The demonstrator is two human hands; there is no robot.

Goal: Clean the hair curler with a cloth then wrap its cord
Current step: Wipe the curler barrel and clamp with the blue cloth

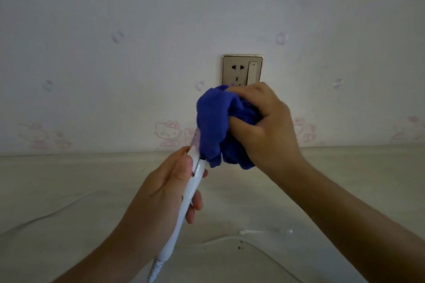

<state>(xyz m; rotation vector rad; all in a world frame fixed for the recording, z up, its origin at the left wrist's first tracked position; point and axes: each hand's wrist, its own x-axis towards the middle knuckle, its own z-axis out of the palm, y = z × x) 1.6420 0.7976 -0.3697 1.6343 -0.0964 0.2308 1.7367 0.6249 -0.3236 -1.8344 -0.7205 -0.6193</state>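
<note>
The left hand (170,190) is gripping the white curler (195,180) by its handle, thumb lying along the 11 o'clock side and fingers curling round from the 4 o'clock side. The curler is slanting from 7 o'clock up to 1 o'clock, its dotted pink barrel emerging just above the thumb tip and disappearing into the cloth (213,122). The right hand (259,126) is sitting at 1 o'clock from the left, fingers and thumb clenching the bunched blue cloth around the barrel. The cord (154,270) is leaving the handle's lower end at 7 o'clock; further loops are trailing over the pale surface (345,179) below both arms. A cotton swab (264,232) is lying at 4 o'clock from the left hand, and a socket (242,71) is showing on the wall at 12 o'clock from the cloth.
</note>
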